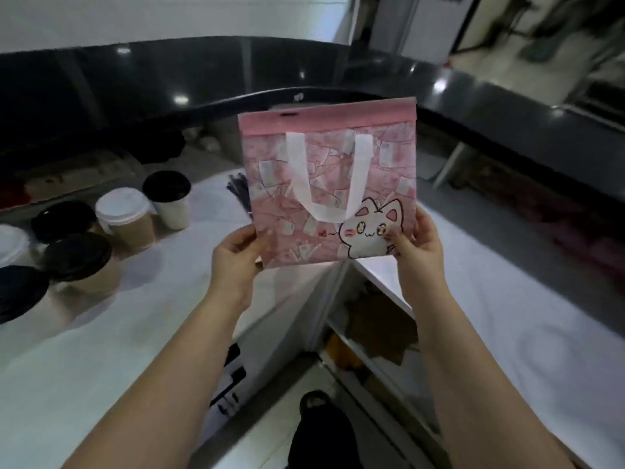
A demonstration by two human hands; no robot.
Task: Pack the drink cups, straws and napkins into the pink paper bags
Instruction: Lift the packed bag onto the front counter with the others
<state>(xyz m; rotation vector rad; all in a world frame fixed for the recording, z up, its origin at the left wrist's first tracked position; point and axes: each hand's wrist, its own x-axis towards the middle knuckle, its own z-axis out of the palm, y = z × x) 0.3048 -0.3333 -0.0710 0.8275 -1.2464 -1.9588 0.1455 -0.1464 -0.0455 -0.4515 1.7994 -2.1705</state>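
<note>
- The left hand (pixel 236 255) pinches the lower left corner of the pink bag (pixel 324 157), with the thumb on the front side.
- The right hand (pixel 421 245) pinches the lower right corner in the same way, its thumb on the cat drawing (pixel 368 231).
- The pink bag is flat and upright in the air between both hands, above the gap where two parts of the white counter (pixel 101 333) meet. Its white handle (pixel 328 184) hangs down over the front.
- At far left, a group of lidded cups (pixel 126 214) stands on the counter, well apart from the hands; some lids are black, some white.
- A bundle of dark straws (pixel 238 194) lies on the counter behind the bag's left edge, partly hidden by it.
- Under the bag, between the arms, open shelves (pixel 372 333) show below the counter.
</note>
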